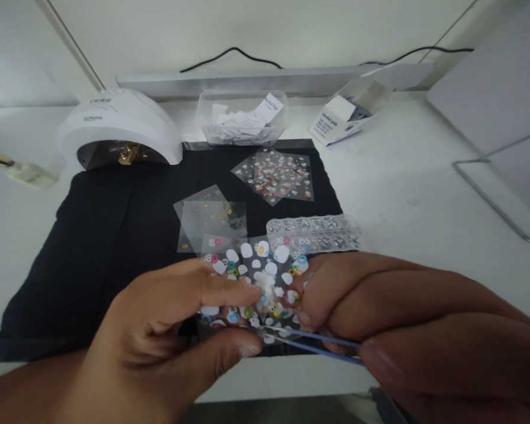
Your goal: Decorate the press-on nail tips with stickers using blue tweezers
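Note:
Between the thumb and fingers of my left hand (172, 330) is a clear sticker sheet (271, 268) printed with white blobs and small colourful characters. My right hand (406, 324) grips a pair of purple tweezers (322, 343). The tweezers' thin tips touch or lie just over the lower part of the sheet, close to my left thumb. Fingers of my right hand also rest against the sheet's right side. Whether a sticker sits between the tips is too small to tell.
A black cloth (115, 235) covers the table. On it lie more clear sheets (212, 221), patterned sheets (274, 174) and a compartment case of gems (313, 229). Behind stand a white nail lamp (119, 121), a tub of alcohol pads (242, 121) and an alcohol pad box (344, 118).

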Demonstrator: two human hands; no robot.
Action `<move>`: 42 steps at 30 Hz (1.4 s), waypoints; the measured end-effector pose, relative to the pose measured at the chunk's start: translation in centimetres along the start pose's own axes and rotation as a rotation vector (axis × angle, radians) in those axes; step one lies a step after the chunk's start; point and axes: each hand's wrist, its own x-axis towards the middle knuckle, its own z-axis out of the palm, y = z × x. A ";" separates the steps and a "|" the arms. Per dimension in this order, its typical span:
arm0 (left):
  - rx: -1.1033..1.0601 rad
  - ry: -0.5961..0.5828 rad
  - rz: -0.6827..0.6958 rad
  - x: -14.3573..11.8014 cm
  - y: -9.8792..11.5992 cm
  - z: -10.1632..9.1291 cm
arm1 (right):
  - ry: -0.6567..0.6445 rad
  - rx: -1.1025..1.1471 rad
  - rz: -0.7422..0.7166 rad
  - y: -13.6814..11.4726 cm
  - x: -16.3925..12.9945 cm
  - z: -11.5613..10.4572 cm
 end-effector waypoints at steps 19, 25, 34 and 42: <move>-0.025 0.006 0.028 0.3 0.1 0.1 | 0.001 -0.093 0.018 -0.4 -0.2 0.1; 0.000 -0.004 -0.047 0.1 0.2 0.1 | 0.014 -0.102 -0.005 -0.3 -0.3 0.1; -0.015 0.020 -0.034 0.4 0.4 0.2 | -0.012 -0.075 -0.002 -0.2 0.1 0.4; -0.035 0.080 -0.067 0.5 0.4 0.4 | 0.098 0.057 -0.090 1.5 0.3 0.9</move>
